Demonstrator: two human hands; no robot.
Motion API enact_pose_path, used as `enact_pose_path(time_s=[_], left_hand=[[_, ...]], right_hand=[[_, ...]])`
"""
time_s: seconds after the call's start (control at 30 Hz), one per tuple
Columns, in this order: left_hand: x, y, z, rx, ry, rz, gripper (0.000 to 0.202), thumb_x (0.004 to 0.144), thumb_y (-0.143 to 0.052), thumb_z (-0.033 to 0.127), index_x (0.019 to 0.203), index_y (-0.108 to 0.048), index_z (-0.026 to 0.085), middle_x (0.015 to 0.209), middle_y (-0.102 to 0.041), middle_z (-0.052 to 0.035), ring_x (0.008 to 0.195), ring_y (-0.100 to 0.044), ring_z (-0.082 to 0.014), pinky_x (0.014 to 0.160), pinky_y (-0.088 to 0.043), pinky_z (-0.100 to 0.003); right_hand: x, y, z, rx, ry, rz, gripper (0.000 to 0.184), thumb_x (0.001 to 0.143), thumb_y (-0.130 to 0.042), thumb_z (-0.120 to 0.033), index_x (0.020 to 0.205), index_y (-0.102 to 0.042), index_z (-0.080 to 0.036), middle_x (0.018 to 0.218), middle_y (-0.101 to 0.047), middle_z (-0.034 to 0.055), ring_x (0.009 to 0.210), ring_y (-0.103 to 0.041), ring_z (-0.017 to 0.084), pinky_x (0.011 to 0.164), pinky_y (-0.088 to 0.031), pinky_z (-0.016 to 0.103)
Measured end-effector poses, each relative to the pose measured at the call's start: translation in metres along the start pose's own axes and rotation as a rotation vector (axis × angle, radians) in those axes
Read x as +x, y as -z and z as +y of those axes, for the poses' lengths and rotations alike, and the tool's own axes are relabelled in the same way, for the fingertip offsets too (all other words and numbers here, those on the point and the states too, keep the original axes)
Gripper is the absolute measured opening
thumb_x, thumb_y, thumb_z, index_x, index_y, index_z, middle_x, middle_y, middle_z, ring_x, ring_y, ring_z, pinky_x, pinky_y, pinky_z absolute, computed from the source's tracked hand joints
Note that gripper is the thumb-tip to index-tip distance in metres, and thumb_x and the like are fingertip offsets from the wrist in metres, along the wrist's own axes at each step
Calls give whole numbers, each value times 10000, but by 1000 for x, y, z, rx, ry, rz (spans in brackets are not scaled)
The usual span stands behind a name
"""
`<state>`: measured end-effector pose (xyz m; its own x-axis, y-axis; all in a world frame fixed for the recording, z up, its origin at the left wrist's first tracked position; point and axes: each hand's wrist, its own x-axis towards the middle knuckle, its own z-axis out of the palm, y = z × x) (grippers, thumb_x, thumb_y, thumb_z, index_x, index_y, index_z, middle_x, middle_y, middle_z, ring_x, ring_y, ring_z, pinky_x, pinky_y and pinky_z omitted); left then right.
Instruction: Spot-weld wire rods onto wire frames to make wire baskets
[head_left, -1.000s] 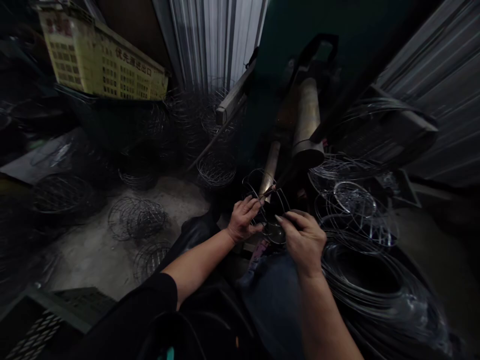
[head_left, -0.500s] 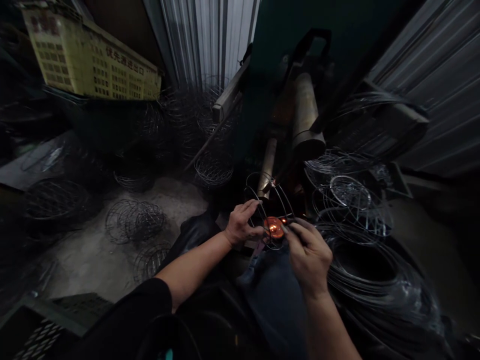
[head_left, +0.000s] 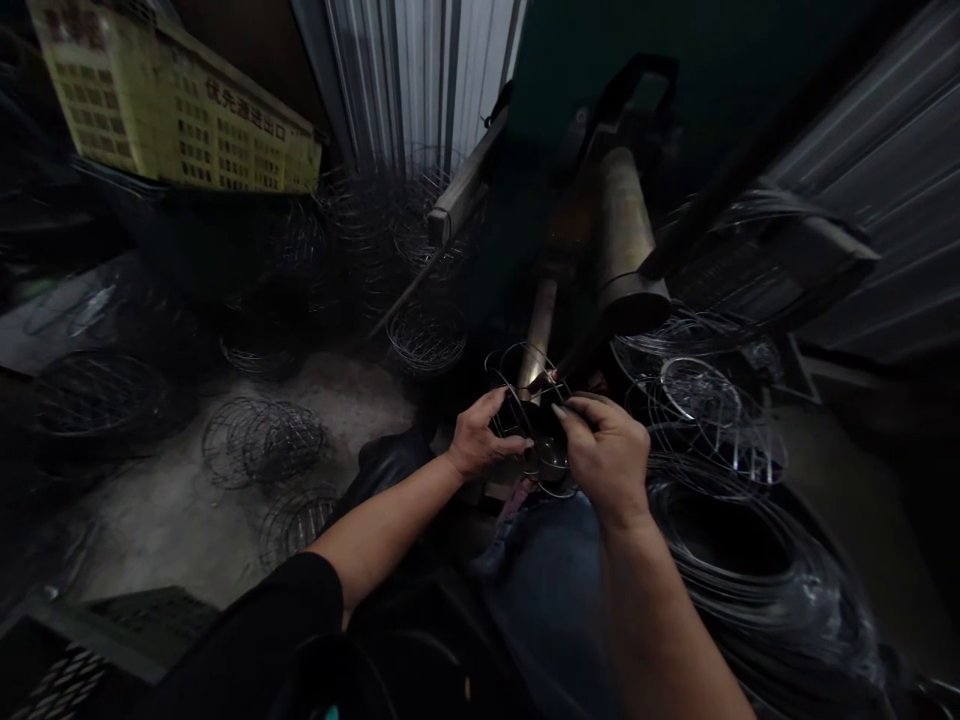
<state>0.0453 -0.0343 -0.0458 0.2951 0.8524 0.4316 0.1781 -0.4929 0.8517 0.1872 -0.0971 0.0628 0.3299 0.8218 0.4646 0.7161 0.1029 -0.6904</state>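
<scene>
Between my hands is a round wire frame [head_left: 516, 400], its rings and thin wires bent into an open basket shape. My left hand [head_left: 480, 438] grips its left side, thumb and fingers around the wire. On the right, my right hand [head_left: 611, 455] pinches a wire with thumb and forefinger. The frame's far part meets the tip of a lower metal cylinder [head_left: 541, 320] of the machine. A thicker cylinder [head_left: 628, 215] juts out above and to the right. A dark, shiny round piece [head_left: 553, 453] shows through the frame.
Finished-looking wire baskets lie on the floor at left [head_left: 262, 440] and in a pile at right [head_left: 701, 390]. A large wire coil [head_left: 757, 590] sits by my right arm. A yellow crate [head_left: 225, 130] stands at the back left, a green crate [head_left: 112, 640] at the lower left.
The orange glow and small spark between my hands are gone. My right hand has moved slightly up and away, shifting its grip on the wire frame. My left hand has barely moved.
</scene>
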Motion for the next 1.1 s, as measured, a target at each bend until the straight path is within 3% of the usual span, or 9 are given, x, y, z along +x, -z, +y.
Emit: enact_pose_path(time_s=[0.27,0.43,0.6,0.83,1.1], left_hand=[[-1,0,7,-29,12,-3,764,604,-858,379,1272,-567,148,1246,-624,-124,1158,-594,-265,1051,-463,-420],[-3,3,13,-67,30,-13,686,620,-848,377,1228,-613,165,1205,-636,-103,1121,-604,-260,1012,-486,-394],[-3,6,18,-150,158,-48,762,569,-874,391,1242,-612,151,1124,-654,-95,1043,-622,-259,968,-507,-396],[7,6,16,-509,432,-59,659,548,-872,308,1149,-656,147,1009,-671,-37,832,-628,-163,779,-539,-277],[22,6,16,-741,555,9,506,514,-868,250,966,-673,134,806,-659,18,675,-591,-96,673,-492,-213]], right_hand=[[7,-2,-4,-16,-32,7,227,790,-570,-367,727,-702,-194,861,-716,85,799,-660,238,767,-503,370],[-30,23,2,18,-66,42,228,762,-680,-398,852,-703,-190,1131,-672,111,968,-646,253,777,-526,357],[-66,38,16,96,-120,-17,198,797,-665,-383,820,-731,-197,940,-722,82,872,-678,236,781,-547,357],[-30,21,2,106,-70,-35,202,810,-603,-363,803,-728,-205,877,-731,70,797,-677,229,768,-540,353],[11,4,0,-85,-68,-132,271,760,-528,-380,723,-721,-194,713,-710,72,663,-642,229,637,-466,334]])
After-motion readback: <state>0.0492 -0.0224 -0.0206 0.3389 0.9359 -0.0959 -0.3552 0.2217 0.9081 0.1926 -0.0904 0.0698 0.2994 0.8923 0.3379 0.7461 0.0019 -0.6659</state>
